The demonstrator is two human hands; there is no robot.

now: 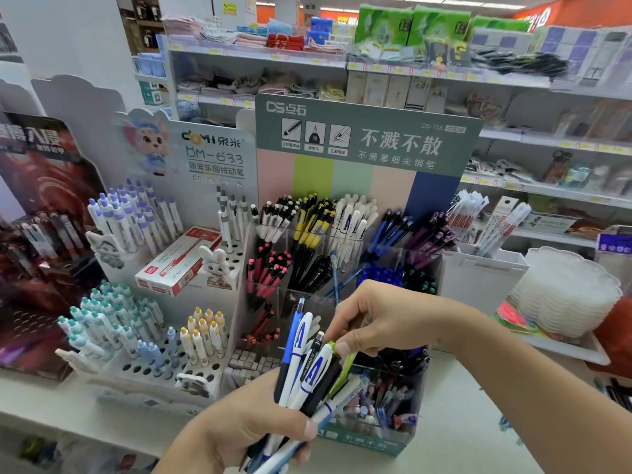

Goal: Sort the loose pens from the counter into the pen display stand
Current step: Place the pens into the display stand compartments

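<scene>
Two hands work close together at the near edge of the desk. The left hand grips a bundle of pens, fingers curled round their lower ends so the tops fan upward: white ones with blue lettering, a blue one, a black one and a green one. The right hand reaches in from the right with fingers bent, thumb and fingertips pinching at the top of the bundle near the green pen. Just beyond the hands stands the pen display stand, its clear compartments holding pens grouped by colour: white, yellow, blue, purple, pink and black. To the left sits a white holder with purple, teal and yellow pens, and a red and white box lies on it.
</scene>
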